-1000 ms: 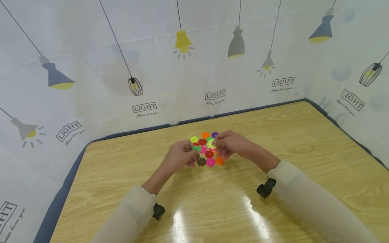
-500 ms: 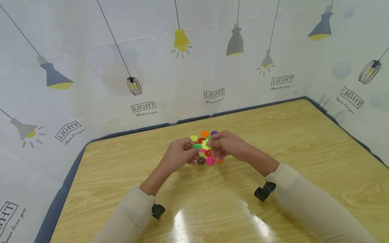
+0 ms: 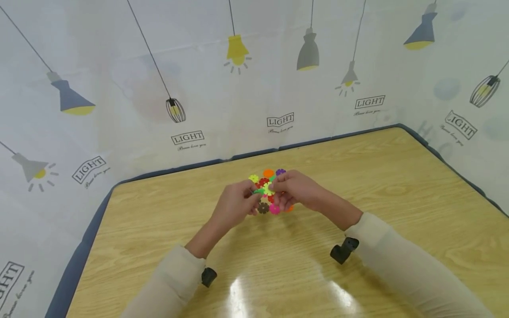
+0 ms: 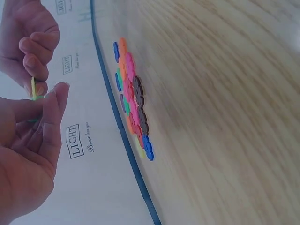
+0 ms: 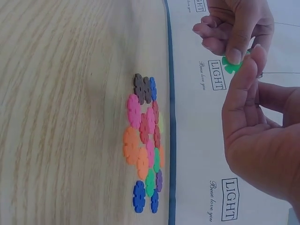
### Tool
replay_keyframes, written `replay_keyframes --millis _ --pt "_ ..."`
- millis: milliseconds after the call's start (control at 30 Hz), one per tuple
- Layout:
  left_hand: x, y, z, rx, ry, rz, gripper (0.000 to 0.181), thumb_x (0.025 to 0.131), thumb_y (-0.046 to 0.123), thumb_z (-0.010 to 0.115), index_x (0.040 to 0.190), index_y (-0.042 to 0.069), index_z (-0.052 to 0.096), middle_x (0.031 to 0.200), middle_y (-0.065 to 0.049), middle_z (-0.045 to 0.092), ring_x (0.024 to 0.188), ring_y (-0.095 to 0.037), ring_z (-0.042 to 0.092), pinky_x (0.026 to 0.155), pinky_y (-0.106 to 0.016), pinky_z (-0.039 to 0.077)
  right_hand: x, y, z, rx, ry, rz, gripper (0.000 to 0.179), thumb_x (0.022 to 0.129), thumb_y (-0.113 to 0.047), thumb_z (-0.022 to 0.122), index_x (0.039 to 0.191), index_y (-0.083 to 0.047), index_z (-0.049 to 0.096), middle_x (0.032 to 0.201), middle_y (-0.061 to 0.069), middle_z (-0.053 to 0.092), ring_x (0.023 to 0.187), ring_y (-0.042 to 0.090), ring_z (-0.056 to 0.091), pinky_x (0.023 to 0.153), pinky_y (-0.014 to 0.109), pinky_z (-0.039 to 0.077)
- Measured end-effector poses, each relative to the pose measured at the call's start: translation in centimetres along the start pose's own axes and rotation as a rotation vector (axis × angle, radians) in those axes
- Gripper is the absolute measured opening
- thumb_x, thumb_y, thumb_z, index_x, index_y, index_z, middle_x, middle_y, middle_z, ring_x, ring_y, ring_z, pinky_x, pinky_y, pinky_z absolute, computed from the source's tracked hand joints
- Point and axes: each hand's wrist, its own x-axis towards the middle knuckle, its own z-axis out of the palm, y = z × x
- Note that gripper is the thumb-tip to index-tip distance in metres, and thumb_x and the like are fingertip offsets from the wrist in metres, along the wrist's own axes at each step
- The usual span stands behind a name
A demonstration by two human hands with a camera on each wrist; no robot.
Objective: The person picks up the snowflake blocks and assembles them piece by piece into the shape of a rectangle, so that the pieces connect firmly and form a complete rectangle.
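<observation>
Between thumb and fingers, my left hand pinches a green notched, flower-shaped plastic disc. My right hand pinches a yellow-green disc of the same kind. The two discs meet edge to edge, raised over the table; in the left wrist view the yellow-green disc stands on edge against the green one. Fingers hide much of both pieces. Below the hands, a cluster of flower-shaped discs lies on the table, among them brown, pink, orange and blue ones.
The wood-grain table has a dark blue edge at the back. Behind it hangs a pale wall sheet printed with lamps and lettering. A small black wrist camera sits by each cuff.
My right hand has moved left, bringing the yellow-green disc up to the green one. The green disc has turned nearly edge-on in the head view.
</observation>
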Motion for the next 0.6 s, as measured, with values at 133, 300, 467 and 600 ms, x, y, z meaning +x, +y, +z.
replay_keyframes --millis 133,300,467,600 --pt "-0.1 0.28 0.14 0.062 0.015 0.069 0.01 0.094 0.01 0.064 0.086 0.006 0.063 0.071 -0.006 0.064 0.055 -0.008 0.063 0.054 -0.022 0.054 0.01 0.04 0.11 0.0 0.016 0.007 0.024 0.1 -0.017 0.051 0.087 0.001 0.058 0.065 0.006 0.061 0.051 0.015 0.058 0.052 0.026 0.052" --pt "-0.12 0.58 0.29 0.167 0.037 0.133 0.008 0.093 0.008 0.065 0.085 0.006 0.065 0.074 -0.008 0.068 0.055 -0.008 0.065 0.05 -0.019 0.052 -0.07 -0.17 0.37 -0.029 0.052 0.022 0.023 0.099 -0.016 0.051 0.084 0.0 0.059 0.063 0.006 0.06 0.05 0.015 0.056 0.05 0.025 0.05" --pt "-0.15 0.56 0.64 0.213 0.041 0.145 0.009 0.092 0.008 0.066 0.085 0.003 0.065 0.075 -0.009 0.069 0.053 -0.007 0.064 0.047 -0.018 0.049 0.03 -0.12 0.68 -0.055 0.076 0.039 0.023 0.099 -0.015 0.052 0.083 -0.001 0.06 0.061 0.005 0.059 0.049 0.014 0.056 0.05 0.025 0.05" --pt "-0.26 0.44 0.67 0.202 0.039 0.151 0.01 0.092 0.008 0.066 0.083 0.004 0.064 0.072 -0.006 0.069 0.052 -0.007 0.064 0.046 -0.018 0.048 0.13 -0.05 0.66 -0.063 0.071 0.04 0.024 0.1 -0.015 0.052 0.084 0.0 0.06 0.062 0.006 0.059 0.05 0.015 0.056 0.051 0.025 0.05"
